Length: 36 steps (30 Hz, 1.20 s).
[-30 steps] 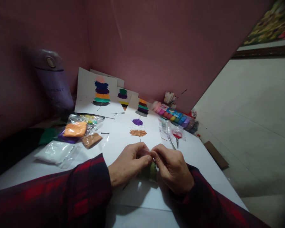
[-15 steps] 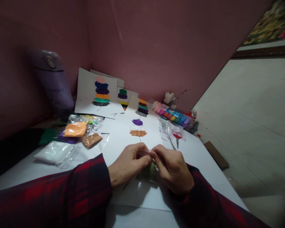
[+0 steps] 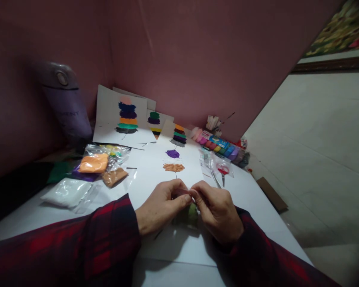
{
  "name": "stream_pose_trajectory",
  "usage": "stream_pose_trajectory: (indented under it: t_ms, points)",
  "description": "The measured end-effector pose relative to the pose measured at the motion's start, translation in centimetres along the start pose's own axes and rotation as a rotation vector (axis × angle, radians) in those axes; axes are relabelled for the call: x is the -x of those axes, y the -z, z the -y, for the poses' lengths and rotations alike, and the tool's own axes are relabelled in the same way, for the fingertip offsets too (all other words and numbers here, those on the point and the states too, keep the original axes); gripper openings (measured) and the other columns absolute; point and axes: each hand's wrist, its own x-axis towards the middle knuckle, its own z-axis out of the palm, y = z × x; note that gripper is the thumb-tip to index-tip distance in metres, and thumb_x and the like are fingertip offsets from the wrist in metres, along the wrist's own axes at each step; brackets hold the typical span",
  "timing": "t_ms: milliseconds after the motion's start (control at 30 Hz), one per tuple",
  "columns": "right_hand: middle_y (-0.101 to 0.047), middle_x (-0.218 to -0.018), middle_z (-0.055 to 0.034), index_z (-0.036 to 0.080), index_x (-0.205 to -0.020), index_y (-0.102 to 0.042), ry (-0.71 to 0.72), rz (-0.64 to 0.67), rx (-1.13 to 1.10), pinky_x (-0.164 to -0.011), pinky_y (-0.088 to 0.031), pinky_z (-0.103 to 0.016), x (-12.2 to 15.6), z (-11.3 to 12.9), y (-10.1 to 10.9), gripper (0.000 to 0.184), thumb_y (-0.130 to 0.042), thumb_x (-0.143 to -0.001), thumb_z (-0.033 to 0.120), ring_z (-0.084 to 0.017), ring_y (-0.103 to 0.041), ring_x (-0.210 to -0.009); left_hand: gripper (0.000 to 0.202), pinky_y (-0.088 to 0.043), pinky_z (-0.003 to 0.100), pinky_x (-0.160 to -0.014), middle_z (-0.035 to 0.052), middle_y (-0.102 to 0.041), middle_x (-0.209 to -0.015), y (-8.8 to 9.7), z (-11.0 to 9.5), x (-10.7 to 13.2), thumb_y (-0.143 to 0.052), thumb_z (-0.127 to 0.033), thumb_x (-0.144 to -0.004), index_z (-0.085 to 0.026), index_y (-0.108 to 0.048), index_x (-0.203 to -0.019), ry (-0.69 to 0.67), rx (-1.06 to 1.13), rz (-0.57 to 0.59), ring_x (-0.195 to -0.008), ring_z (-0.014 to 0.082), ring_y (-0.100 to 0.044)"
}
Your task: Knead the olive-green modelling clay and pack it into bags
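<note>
My left hand (image 3: pixel 163 205) and my right hand (image 3: pixel 219 209) meet over the near part of the white paper, fingertips almost touching. Both pinch the upper edge of a clear plastic bag with green clay (image 3: pixel 188 217) in it, which hangs below the fingers. Part of the bag is hidden behind my hands and in shadow. Just beyond my fingers, the paper sheet (image 3: pixel 149 163) carries a purple clay patch (image 3: pixel 172 153) and, nearer me, a ridged light-brown clay patch (image 3: pixel 173 168).
Bagged orange clay (image 3: pixel 93 163), brown clay (image 3: pixel 115 176) and white clay (image 3: pixel 66 192) lie left. A purple bottle (image 3: pixel 67 107) stands behind them. Sheets with coloured bands (image 3: pixel 119 127) lean at the wall. Red-handled scissors (image 3: pixel 223 171) and a multicolour clay pack (image 3: pixel 218 144) are right.
My hands stay almost in place, still pinching the bag's edge. The whole view has shifted very slightly; nothing else visibly moves.
</note>
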Motion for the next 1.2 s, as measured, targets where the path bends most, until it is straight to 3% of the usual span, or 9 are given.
stream_pose_trajectory:
  t_ms: [267,467,1000,1200]
  points:
    - [-0.061,-0.060,-0.0011,0.017,-0.078,-0.061,-0.007,-0.070,-0.033,-0.052,-0.039,-0.025,-0.06,-0.16,-0.07,0.024,-0.047,-0.097,0.022,-0.014,-0.056,-0.051,0.028,-0.037,0.028,-0.064,-0.0006,-0.051,-0.073,-0.04,-0.28,0.30,-0.063,-0.040,-0.081,-0.014,-0.054,-0.078,-0.007,0.128,0.022,-0.069,0.0132,-0.047]
    - [-0.062,-0.061,-0.0015,0.017,-0.079,-0.061,0.002,-0.131,-0.090,-0.051,-0.041,-0.024,0.04,-0.34,-0.18,0.022,-0.049,-0.096,0.022,-0.014,-0.057,-0.052,0.030,-0.036,0.028,-0.064,0.0013,-0.054,-0.075,-0.04,0.05,0.17,-0.065,-0.040,-0.079,-0.012,-0.060,-0.084,0.004,0.141,0.054,-0.071,0.0142,-0.047]
    - [-0.060,-0.060,-0.0007,0.017,-0.079,-0.061,0.034,-0.155,-0.100,-0.050,-0.041,-0.024,0.03,-0.11,-0.14,0.021,-0.051,-0.096,0.021,-0.013,-0.056,-0.051,0.024,-0.032,0.024,-0.059,-0.0030,-0.049,-0.066,-0.28,-0.09,0.22,-0.070,-0.033,-0.075,-0.013,-0.058,-0.074,-0.025,0.203,0.032,-0.062,0.0098,-0.043]
    - [-0.060,-0.060,-0.0002,0.017,-0.079,-0.060,0.013,-0.175,-0.115,-0.050,-0.041,-0.023,-0.17,-0.38,-0.21,0.019,-0.051,-0.096,0.021,-0.013,-0.056,-0.052,0.028,-0.037,0.027,-0.063,0.0005,-0.055,-0.074,-0.19,0.43,0.12,-0.070,-0.037,-0.078,-0.012,-0.062,-0.086,-0.008,0.223,0.048,-0.068,0.0127,-0.049]
